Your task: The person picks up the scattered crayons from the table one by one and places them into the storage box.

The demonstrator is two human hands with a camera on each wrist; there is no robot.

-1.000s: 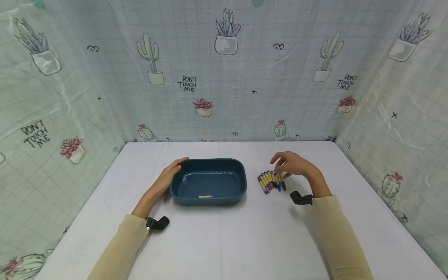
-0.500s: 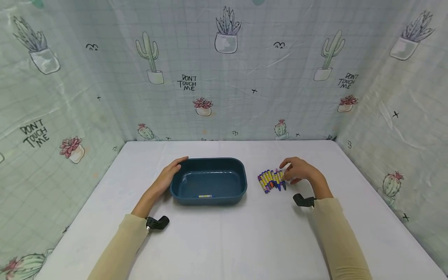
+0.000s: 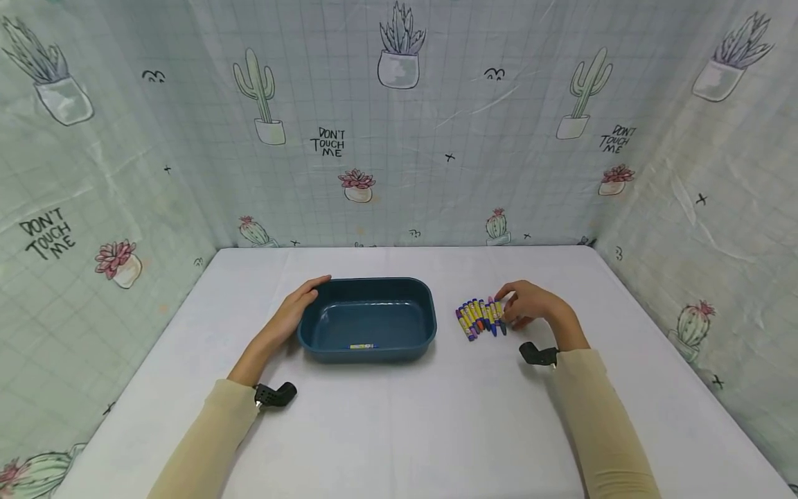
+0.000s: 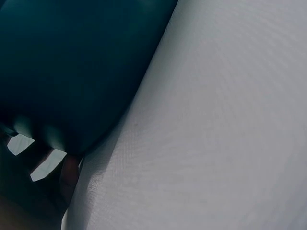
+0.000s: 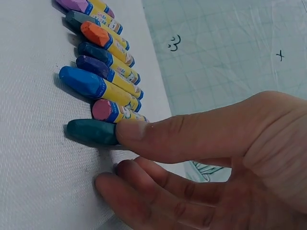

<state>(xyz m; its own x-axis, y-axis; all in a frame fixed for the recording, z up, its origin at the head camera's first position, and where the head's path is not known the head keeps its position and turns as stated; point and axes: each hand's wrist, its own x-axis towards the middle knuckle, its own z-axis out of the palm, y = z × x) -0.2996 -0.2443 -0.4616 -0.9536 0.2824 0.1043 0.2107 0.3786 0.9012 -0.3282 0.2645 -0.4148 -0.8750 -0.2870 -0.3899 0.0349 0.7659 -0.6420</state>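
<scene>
A dark blue rectangular plastic tray [image 3: 368, 355] stands left of centre, with one yellow-labelled crayon [image 3: 362, 346] lying inside along its near wall. My left hand [image 3: 288, 315] holds the tray by its left end; in the left wrist view the fingers [image 4: 71, 173] touch the tray's outer wall [image 4: 72, 72]. To the right lies a row of several crayons [image 3: 476, 319] with yellow wrappers. At the row's right end my right hand [image 3: 530, 303] pinches a dark green crayon [image 5: 91, 132], its thumb [image 5: 144, 134] on the wrapper. The index finger's contact is hidden.
A white cloth covers the table [image 3: 399, 430]. Patterned curtains [image 3: 399, 159] with cactus prints close off the back and both sides. Orange, blue and pink-tipped crayons lie close beside the green one in the right wrist view.
My right hand has come down from above the row to its right end and taken hold of the green crayon. The left hand keeps its place on the tray. The head view has shifted slightly.
</scene>
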